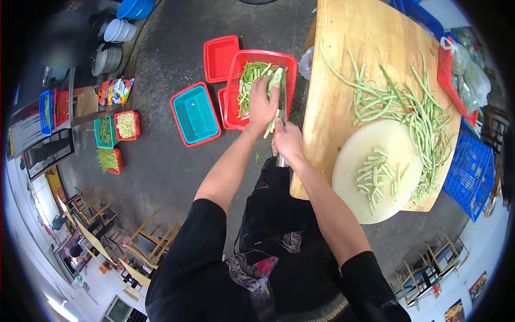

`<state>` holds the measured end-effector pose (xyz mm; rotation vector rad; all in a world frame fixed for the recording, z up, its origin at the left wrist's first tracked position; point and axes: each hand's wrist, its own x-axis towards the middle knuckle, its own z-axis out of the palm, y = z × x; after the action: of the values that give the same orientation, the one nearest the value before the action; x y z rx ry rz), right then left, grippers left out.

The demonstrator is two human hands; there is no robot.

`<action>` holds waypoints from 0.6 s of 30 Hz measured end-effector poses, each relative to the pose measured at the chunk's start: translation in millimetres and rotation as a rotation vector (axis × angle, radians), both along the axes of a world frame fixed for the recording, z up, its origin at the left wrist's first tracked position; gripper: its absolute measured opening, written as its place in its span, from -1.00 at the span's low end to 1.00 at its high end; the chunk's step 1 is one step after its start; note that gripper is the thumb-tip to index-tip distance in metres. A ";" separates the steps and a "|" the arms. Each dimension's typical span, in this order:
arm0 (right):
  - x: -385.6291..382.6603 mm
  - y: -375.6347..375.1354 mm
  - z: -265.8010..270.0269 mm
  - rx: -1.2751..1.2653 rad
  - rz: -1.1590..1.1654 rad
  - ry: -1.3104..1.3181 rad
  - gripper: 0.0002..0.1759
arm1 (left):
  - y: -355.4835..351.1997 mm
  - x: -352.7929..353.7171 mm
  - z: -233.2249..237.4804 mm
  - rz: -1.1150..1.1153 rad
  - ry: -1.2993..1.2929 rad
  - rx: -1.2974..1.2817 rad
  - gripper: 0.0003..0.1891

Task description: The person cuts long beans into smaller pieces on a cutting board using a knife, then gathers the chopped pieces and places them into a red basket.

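Note:
My right hand [288, 141] is wrapped round the handle of a kitchen knife [284, 91], whose broad blade points away from me over a red basket [292, 72]. Against the flat of that blade my left hand [262, 105] presses a bunch of cut green beans [277, 78], fingers curled over them. More cut beans [249, 72] lie in the basket below. On the wooden table to the right, a round cutting board [346, 155] carries short bean pieces [374, 174]. Long whole beans [424, 115] are heaped behind and beside the board.
A teal basket in a red one [196, 114] and a red tray [221, 59] sit left of the bean basket. The wooden table [332, 102] has its edge close to my right arm. Farther left on the floor are small baskets of vegetables [126, 125]. A blue crate [468, 174] stands beyond the table.

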<state>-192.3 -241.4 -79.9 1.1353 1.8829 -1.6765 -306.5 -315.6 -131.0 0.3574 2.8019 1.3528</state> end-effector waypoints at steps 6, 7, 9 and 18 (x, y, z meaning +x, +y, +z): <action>1.2 0.8 9.1 0.378 0.098 0.030 -0.48 | -71.7 -1.3 -99.1 0.404 -0.366 0.102 -0.54; 9.3 1.9 10.4 0.305 0.070 0.019 -0.48 | -82.1 10.2 -96.2 0.433 -0.496 0.206 -0.55; 20.9 9.0 18.6 0.184 0.021 0.048 -0.49 | -106.2 26.9 -114.4 0.472 -0.693 0.333 -0.57; 182.3 81.8 148.2 -0.022 -0.034 0.168 -0.60 | -97.6 162.9 3.4 0.316 -0.589 0.381 -0.65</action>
<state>-10.0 -159.5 68.3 1.0520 1.9491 -1.8589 -143.6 -413.1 -127.6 -0.4406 2.1702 1.7016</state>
